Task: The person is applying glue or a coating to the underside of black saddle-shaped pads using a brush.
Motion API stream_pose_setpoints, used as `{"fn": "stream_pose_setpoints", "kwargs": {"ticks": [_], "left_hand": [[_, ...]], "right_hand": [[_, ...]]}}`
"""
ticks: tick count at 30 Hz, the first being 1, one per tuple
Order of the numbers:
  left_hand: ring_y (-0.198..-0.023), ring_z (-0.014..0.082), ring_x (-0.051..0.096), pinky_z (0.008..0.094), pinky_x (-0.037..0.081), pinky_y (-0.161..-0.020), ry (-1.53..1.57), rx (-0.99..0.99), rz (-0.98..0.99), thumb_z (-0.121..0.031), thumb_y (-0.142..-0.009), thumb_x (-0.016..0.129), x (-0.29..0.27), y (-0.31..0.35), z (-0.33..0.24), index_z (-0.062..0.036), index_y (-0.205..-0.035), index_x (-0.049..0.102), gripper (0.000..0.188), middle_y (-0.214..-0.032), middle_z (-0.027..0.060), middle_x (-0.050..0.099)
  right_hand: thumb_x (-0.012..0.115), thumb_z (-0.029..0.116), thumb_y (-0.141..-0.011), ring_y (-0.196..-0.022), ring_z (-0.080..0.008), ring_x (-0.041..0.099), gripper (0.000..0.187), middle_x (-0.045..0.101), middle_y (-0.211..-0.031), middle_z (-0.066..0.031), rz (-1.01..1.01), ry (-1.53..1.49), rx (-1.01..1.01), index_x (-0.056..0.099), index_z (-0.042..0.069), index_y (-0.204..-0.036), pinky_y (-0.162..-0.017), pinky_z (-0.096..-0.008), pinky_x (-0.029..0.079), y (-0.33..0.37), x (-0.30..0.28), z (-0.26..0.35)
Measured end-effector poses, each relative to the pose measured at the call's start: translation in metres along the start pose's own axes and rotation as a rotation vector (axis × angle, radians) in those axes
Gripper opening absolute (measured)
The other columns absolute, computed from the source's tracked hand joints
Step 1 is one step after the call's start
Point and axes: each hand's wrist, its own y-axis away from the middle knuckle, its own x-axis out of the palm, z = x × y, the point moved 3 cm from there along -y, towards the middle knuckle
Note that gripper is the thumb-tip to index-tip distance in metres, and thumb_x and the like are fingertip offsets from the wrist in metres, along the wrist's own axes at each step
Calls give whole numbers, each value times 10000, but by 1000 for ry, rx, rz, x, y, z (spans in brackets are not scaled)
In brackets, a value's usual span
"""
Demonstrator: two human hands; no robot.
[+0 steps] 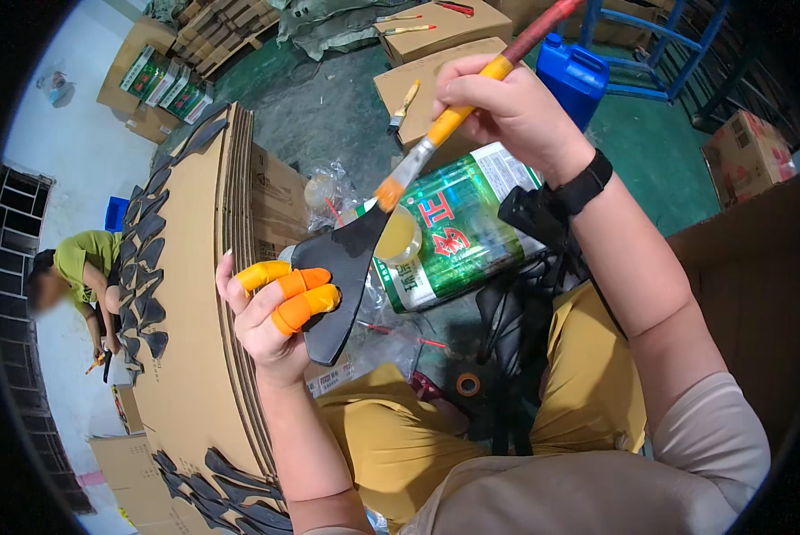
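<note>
My left hand (279, 316), with orange finger cots on several fingers, grips a flat black tapered piece (337, 267) from its wide end. The piece looks like a thin, leaf-shaped sheet; its exact kind I cannot make out. My right hand (489, 98) is closed round the yellow and red handle of a paintbrush (449, 125), pointed down to the left. Its orange-tan bristles meet the narrow upper tip of the piece. Just behind the piece, a clear cup of yellowish liquid (398, 236) stands on a green metal can (471, 218).
On my left, stacked cardboard sheets (204, 259) carry rows of similar black pieces (146, 267). Beyond them, a person in a green shirt (88, 259) bends over. A blue jerrycan (571, 80) and cartons (444, 31) with brushes lie ahead. A tape roll (467, 384) lies below.
</note>
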Motion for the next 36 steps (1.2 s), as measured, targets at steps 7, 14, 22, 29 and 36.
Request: {"fn": "stream_pose_setpoints", "kwargs": {"ticks": [7, 14, 22, 29, 36], "left_hand": [[-841, 191, 599, 494, 294, -1077, 74, -82, -104, -187, -663, 745, 1, 5, 4, -157, -718, 691, 82, -801, -27, 693], [-968, 217, 568, 477, 307, -1091, 154, -161, -258, -125, -656, 742, -2, 20, 21, -117, -783, 683, 140, -827, 8, 678], [-942, 208, 560, 467, 301, -1084, 229, -263, -326, -146, -662, 751, -2, 22, 26, -112, -825, 684, 179, -822, 1, 674], [-888, 206, 565, 492, 293, -1074, 142, -137, -182, -235, -712, 750, -2, 15, 19, -116, -793, 678, 161, -830, 4, 678], [-861, 202, 579, 506, 288, -1074, 183, -187, -215, -204, -726, 740, -2, 17, 22, -109, -797, 678, 133, -833, 7, 678]], "right_hand": [[607, 201, -857, -523, -25, 447, 167, 630, -734, -12, 144, -29, -21, 627, 49, -790, -450, -176, 309, 5, 18, -4], [610, 200, -849, -539, -22, 456, 154, 624, -737, 5, -66, 114, -52, 628, 69, -772, -464, -168, 317, -2, -36, -11], [610, 196, -842, -526, -14, 443, 153, 578, -670, 16, -130, -24, -148, 647, 60, -781, -462, -170, 308, 0, -42, 8], [600, 213, -852, -521, -21, 440, 188, 567, -656, 30, 88, -118, -83, 650, 48, -778, -458, -168, 317, 11, 16, 2], [603, 202, -839, -544, -20, 445, 159, 614, -716, 26, -91, 252, -85, 627, 74, -748, -479, -177, 329, 7, -28, 8]]}}
